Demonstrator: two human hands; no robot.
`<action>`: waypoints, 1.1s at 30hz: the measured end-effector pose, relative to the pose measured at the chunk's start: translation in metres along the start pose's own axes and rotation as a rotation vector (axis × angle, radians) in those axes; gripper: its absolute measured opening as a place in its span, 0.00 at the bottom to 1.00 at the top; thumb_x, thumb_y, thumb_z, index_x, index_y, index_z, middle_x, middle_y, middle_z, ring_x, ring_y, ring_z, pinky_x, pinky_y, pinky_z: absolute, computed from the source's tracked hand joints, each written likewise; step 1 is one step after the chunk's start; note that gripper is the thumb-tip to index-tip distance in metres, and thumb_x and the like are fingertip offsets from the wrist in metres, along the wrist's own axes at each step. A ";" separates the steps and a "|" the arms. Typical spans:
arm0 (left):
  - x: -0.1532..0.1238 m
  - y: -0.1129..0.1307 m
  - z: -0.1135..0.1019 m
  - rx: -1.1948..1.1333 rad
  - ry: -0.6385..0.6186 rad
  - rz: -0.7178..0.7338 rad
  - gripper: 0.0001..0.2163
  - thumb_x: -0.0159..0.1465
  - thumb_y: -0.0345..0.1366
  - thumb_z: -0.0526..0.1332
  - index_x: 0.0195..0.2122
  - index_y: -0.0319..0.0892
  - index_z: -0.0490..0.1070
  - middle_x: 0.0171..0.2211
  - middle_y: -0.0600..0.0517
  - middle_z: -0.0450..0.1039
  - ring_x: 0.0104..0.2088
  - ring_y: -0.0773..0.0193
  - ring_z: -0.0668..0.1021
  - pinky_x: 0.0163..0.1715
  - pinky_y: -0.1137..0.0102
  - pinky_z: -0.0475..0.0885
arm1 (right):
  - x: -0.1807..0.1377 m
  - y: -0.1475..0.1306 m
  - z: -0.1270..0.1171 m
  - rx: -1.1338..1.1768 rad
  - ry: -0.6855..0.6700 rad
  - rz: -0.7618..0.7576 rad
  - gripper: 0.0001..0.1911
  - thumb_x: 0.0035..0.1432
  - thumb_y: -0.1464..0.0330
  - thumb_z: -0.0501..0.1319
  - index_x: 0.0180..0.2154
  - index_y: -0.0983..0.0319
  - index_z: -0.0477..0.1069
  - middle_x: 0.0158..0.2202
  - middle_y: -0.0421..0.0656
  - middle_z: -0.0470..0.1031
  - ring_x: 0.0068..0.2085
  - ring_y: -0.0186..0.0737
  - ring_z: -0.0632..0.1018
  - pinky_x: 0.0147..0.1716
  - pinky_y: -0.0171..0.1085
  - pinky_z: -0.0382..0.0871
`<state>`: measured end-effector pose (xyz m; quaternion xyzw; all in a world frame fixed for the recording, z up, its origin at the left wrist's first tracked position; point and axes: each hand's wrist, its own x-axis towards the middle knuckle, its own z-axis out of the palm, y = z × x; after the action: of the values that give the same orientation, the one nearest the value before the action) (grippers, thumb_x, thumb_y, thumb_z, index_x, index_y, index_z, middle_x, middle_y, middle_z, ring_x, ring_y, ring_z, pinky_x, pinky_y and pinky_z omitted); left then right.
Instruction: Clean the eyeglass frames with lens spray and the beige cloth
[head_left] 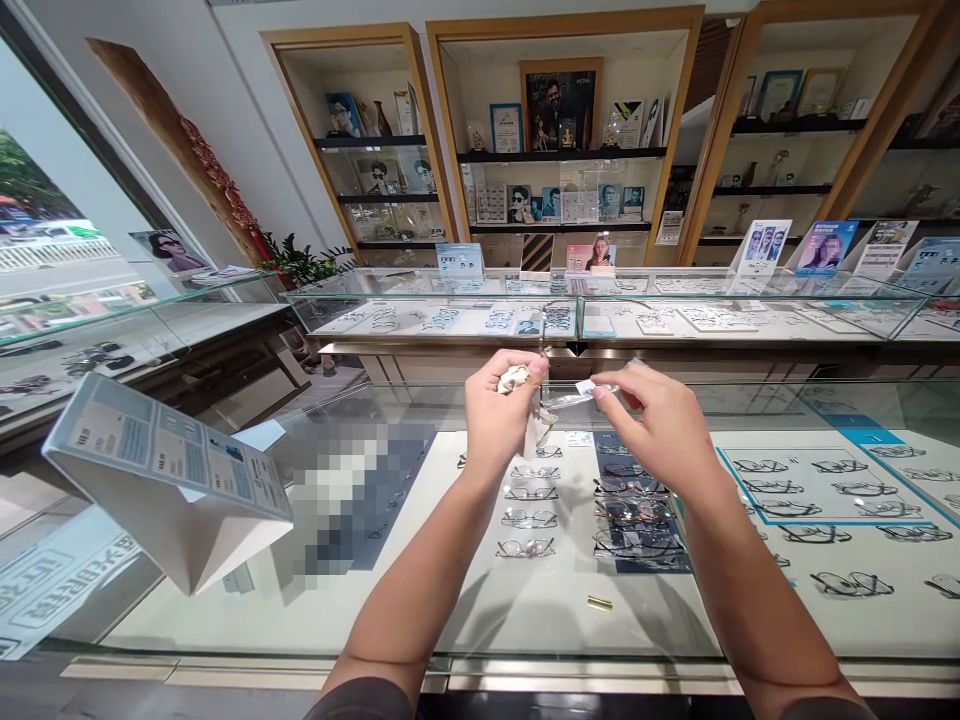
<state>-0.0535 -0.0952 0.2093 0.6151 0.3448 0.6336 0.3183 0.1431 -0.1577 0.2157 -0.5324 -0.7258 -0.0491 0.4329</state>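
Above the glass display counter (420, 610), my left hand (499, 415) is closed on a crumpled white cloth (516, 379) that hangs down below the fingers. My right hand (660, 425) pinches a pair of clear-framed glasses (574, 397) by one end, with a small white tag on them. The glasses stretch between the two hands, and the cloth touches their left end. Both hands are raised at chest height over rows of eyeglass frames (529, 500) lying inside the counter.
A folded white price card (169, 480) stands on the counter at the left. A small gold piece (598, 603) lies inside the case. A second glass counter (600, 310) and wooden wall shelves (562, 150) with pictures stand behind. A window is at far left.
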 end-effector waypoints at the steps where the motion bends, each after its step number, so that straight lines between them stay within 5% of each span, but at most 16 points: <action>1: -0.002 0.002 0.002 0.004 -0.035 0.026 0.14 0.65 0.51 0.72 0.35 0.44 0.82 0.37 0.50 0.79 0.38 0.60 0.78 0.42 0.66 0.72 | 0.000 -0.002 0.001 0.049 0.042 -0.018 0.13 0.72 0.62 0.60 0.49 0.57 0.83 0.38 0.44 0.81 0.36 0.43 0.79 0.36 0.44 0.68; 4: -0.009 0.007 0.008 -0.017 -0.106 0.089 0.10 0.65 0.46 0.72 0.34 0.45 0.82 0.46 0.47 0.78 0.48 0.57 0.79 0.55 0.62 0.72 | 0.000 -0.007 0.006 0.212 0.056 -0.071 0.17 0.71 0.63 0.62 0.57 0.59 0.78 0.47 0.48 0.80 0.46 0.45 0.80 0.45 0.46 0.74; 8: -0.013 0.011 0.011 -0.089 -0.200 0.048 0.08 0.65 0.42 0.73 0.33 0.45 0.83 0.48 0.47 0.76 0.52 0.57 0.79 0.60 0.60 0.70 | 0.001 -0.009 0.014 0.368 -0.038 -0.073 0.13 0.70 0.64 0.63 0.53 0.59 0.77 0.56 0.50 0.79 0.56 0.49 0.79 0.49 0.46 0.77; 20: -0.010 0.012 0.006 -0.254 -0.332 -0.126 0.14 0.60 0.50 0.75 0.33 0.43 0.82 0.54 0.45 0.76 0.53 0.56 0.79 0.53 0.64 0.74 | -0.003 -0.021 0.022 0.542 -0.031 0.008 0.07 0.67 0.66 0.65 0.45 0.58 0.80 0.47 0.45 0.83 0.48 0.46 0.83 0.51 0.47 0.79; 23: -0.009 0.018 0.002 -0.195 -0.361 -0.137 0.15 0.63 0.51 0.72 0.37 0.44 0.82 0.51 0.46 0.77 0.45 0.59 0.80 0.42 0.67 0.74 | -0.002 -0.017 0.022 0.554 0.010 0.038 0.08 0.65 0.67 0.66 0.45 0.58 0.81 0.48 0.46 0.84 0.47 0.46 0.84 0.48 0.47 0.81; 27: 0.001 0.022 -0.015 -0.026 -0.454 -0.143 0.15 0.67 0.51 0.67 0.47 0.47 0.80 0.34 0.52 0.77 0.28 0.65 0.73 0.29 0.69 0.68 | 0.001 -0.007 0.014 0.539 0.069 0.078 0.11 0.64 0.67 0.66 0.48 0.57 0.83 0.53 0.48 0.85 0.53 0.48 0.84 0.50 0.50 0.81; 33: 0.012 -0.010 -0.022 0.459 -0.765 -0.068 0.07 0.69 0.40 0.61 0.40 0.49 0.80 0.41 0.50 0.82 0.41 0.55 0.81 0.40 0.65 0.72 | 0.001 0.001 -0.007 0.490 0.080 0.107 0.11 0.65 0.66 0.65 0.47 0.57 0.84 0.50 0.46 0.86 0.52 0.47 0.84 0.52 0.50 0.80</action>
<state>-0.0757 -0.0801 0.2076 0.8484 0.3539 0.2565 0.2987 0.1474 -0.1600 0.2202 -0.4469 -0.6689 0.1303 0.5795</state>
